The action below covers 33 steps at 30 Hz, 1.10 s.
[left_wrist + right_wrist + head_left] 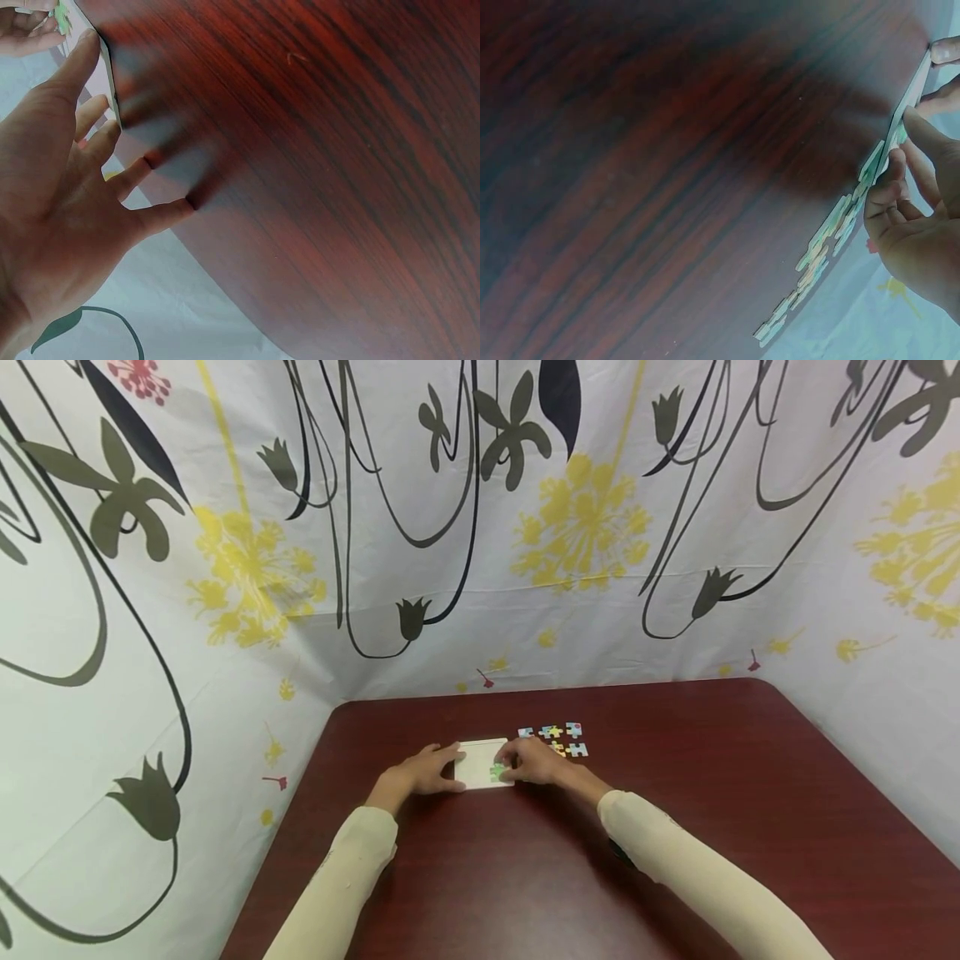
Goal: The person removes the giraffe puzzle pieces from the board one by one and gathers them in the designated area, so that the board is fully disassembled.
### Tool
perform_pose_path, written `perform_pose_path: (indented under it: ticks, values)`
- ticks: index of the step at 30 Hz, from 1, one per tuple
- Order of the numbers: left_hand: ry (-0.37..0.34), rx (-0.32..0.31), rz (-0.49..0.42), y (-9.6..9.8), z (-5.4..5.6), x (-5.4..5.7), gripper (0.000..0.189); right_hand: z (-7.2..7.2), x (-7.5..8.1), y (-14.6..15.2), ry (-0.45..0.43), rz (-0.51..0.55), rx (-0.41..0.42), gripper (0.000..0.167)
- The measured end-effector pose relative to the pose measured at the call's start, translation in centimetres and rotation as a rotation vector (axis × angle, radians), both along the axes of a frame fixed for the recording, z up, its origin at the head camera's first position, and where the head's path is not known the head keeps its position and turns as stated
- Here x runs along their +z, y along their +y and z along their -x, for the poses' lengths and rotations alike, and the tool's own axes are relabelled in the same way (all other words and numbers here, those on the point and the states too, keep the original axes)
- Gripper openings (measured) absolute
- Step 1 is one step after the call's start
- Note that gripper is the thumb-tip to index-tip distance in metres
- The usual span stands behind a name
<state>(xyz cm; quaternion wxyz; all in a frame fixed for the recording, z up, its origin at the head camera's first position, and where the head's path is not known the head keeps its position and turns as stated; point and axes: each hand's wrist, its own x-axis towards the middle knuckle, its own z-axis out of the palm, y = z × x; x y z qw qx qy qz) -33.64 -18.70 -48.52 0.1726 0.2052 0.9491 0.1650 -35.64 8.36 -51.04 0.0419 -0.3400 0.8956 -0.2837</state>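
A shallow white puzzle board (474,765) lies flat on the table. At its left edge rests my left hand (429,770), fingers spread; in the left wrist view the thumb (79,64) touches the board's near side. A green puzzle piece (497,772) is at the board's lower right corner. My right hand (532,762) pinches this piece between thumb and curled fingers, which partly hide it. In the right wrist view the right thumb (924,135) lies against the board's edge.
Several loose jigsaw pieces (573,730), blue and yellow, lie flat just right of the board, partly behind my right hand. The dark red wooden table (465,868) meets a flower-printed white cloth (480,643) at its far and left edges.
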Motion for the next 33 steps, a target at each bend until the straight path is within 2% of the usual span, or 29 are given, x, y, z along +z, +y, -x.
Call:
perform_pose_path:
  ticks: [7, 12, 20, 33]
  values:
    - [-0.004, 0.005, 0.001, 0.1, 0.0, 0.1, 0.072, -0.4, -0.2, 0.2, -0.023, 0.065, -0.004, 0.025]
    - [0.003, -0.002, -0.005, 0.1, 0.0, 0.1, 0.072, -0.3, -0.4, 0.4, 0.007, 0.108, 0.001, 0.019]
    - [0.0, 0.011, 0.002, 0.1, -0.1, 0.0, 0.072, -0.2, -0.3, 1.3, 0.0, 0.148, 0.008, 0.016]
    - [0.002, -0.004, -0.025, 0.1, -0.2, -0.1, 0.072, -0.5, 0.9, 5.5, 0.021, 0.148, 0.004, 0.016]
